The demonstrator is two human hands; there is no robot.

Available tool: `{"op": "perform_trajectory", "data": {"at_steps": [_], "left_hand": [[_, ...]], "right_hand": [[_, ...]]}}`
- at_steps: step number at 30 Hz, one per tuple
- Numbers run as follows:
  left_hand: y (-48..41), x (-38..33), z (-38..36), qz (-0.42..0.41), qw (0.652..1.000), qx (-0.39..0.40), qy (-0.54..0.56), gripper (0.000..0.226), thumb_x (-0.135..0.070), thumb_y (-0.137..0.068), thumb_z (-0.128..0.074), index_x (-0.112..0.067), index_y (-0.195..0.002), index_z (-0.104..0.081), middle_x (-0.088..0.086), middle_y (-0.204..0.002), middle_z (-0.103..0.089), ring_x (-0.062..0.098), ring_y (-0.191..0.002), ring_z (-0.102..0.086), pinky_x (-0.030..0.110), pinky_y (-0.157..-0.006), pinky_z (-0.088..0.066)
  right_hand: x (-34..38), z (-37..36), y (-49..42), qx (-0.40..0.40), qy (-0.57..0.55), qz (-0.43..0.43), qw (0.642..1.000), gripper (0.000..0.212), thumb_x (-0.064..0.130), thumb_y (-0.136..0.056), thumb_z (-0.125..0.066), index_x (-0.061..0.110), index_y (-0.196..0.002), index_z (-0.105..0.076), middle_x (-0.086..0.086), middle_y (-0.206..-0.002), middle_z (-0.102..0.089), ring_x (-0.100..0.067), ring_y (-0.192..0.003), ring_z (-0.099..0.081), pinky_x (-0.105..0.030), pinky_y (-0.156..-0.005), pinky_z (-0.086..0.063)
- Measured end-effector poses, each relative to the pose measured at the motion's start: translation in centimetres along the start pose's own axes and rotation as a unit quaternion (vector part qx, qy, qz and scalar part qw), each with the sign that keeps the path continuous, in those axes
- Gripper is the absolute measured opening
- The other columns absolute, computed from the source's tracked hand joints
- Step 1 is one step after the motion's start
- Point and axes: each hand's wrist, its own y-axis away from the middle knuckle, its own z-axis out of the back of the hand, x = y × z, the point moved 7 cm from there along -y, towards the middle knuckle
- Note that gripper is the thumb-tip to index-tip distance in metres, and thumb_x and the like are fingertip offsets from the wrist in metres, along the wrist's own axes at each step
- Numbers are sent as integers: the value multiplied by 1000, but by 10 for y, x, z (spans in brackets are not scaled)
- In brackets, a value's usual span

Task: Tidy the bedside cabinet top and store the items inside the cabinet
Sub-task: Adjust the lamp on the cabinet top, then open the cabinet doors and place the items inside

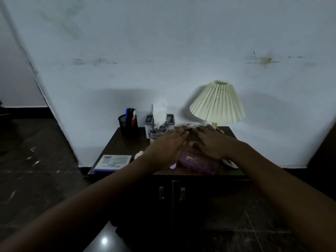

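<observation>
Both hands flat over the cabinet top, nothing gripped.

Left hand (166,147) and right hand (209,144) reach side by side, fingers extended, each grip open and empty. Beneath them lies a purple box (199,163), partly covered. On the bedside cabinet (120,142): a glass (157,132), a mesh pen holder (128,127), a small book (113,162) at the front left corner, and a pleated lamp (218,102) at the rear right. Cabinet doors (200,200) are closed.
</observation>
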Motion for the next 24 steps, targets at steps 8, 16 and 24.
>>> {"op": "perform_trajectory", "data": {"at_steps": [8,16,24], "left_hand": [[126,-21,-47,-108,982,135,-82,56,-27,-100,-36,2,-147,-45,25,-156,-37,37,-146,-35,48,-121,-19],[179,14,-84,246,910,246,226,74,-39,-96,-60,-18,-159,-27,3,-164,-30,18,-147,-35,27,-119,-30],[198,11,-164,476,647,39,595,33,-1,-92,-65,-19,-120,-70,1,-113,-75,12,-94,-72,24,-76,-56]], "right_hand": [[110,-1,66,-174,-62,199,962,31,27,-101,-52,13,-125,-65,-7,-129,-65,-23,-123,-57,-41,-107,-44],[74,-146,74,-45,-273,-142,950,19,19,-91,-62,13,-76,-73,3,-75,-72,-19,-76,-73,-32,-69,-55],[78,-219,81,-237,-515,-286,773,15,19,-92,-74,20,-99,-61,8,-91,-65,-18,-85,-64,-31,-72,-48]]}}
